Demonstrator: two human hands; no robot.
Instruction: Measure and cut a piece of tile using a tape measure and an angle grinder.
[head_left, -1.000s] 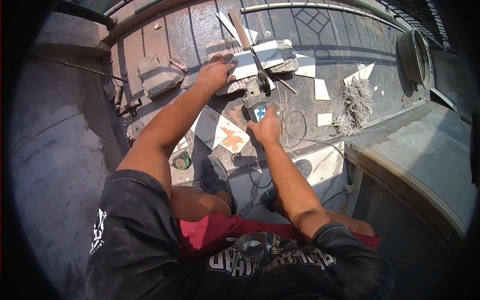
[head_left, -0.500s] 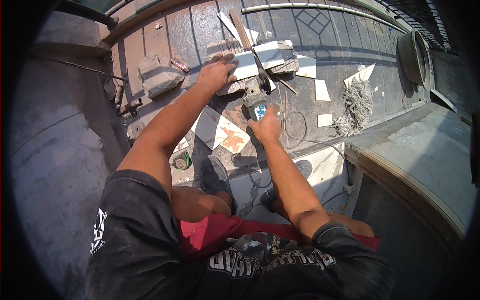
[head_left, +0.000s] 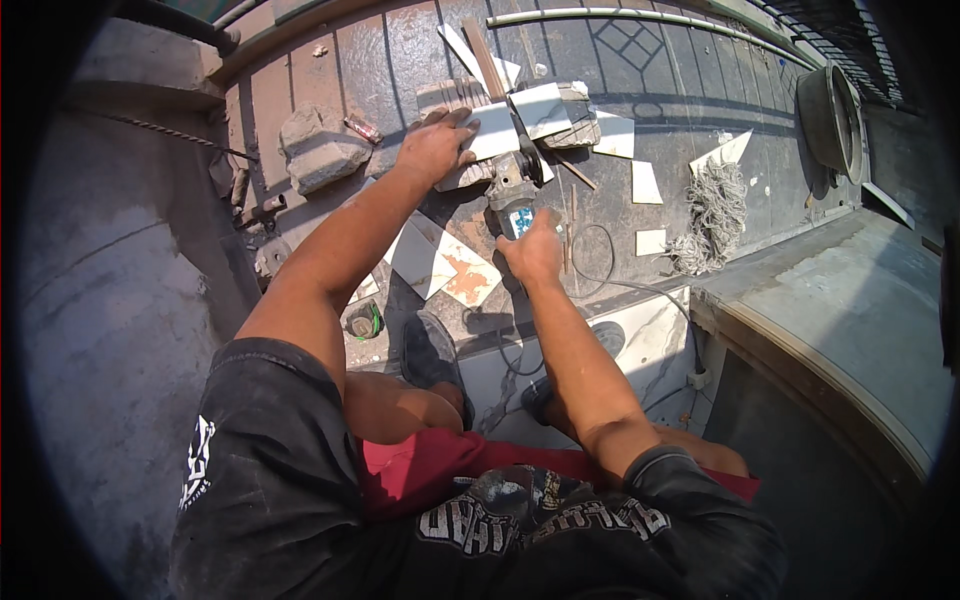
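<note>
My right hand (head_left: 535, 245) is closed round the body of an angle grinder (head_left: 513, 190), whose dark disc stands on edge at a strip of white tile (head_left: 496, 130). The disc crosses the strip where a further white piece (head_left: 540, 108) lies on its right. At the strip's left end, my left hand (head_left: 438, 145) holds it, fingers over the top and thumb by the near edge. Rough blocks (head_left: 465, 175) prop the tile off the floor. Where exactly the disc meets the tile is partly hidden by the grinder head.
Tile offcuts (head_left: 646, 182) lie around, some (head_left: 468, 275) near my feet. A concrete lump (head_left: 318, 150) stands at left, a tape measure (head_left: 363, 320) below it. At right are a tangle of grey string (head_left: 715, 215) and a round basin (head_left: 830, 120). The grinder's cord (head_left: 640, 287) trails right.
</note>
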